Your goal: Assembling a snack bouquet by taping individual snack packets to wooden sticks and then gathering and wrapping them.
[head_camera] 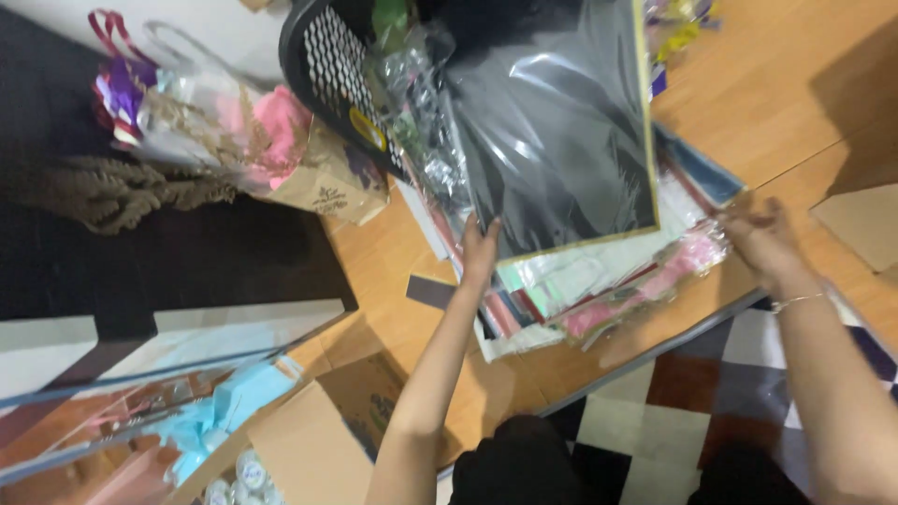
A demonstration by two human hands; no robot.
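Sleeve: your glossy black plastic sleeve point(561, 140), upper centre.
Box: your open brown carton point(318, 440), lower left.
Label: a yellow round sticker point(367, 126) on the black basket point(327, 65).

Two bare forearms without sleeves, thin silver bracelet point(798, 301) on the right wrist, dark clothing below

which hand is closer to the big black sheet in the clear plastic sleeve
Left. The left hand touches the lower left edge of the black sheet, fingers on it. The right hand is off past its lower right corner, on the stack of wrapped papers.
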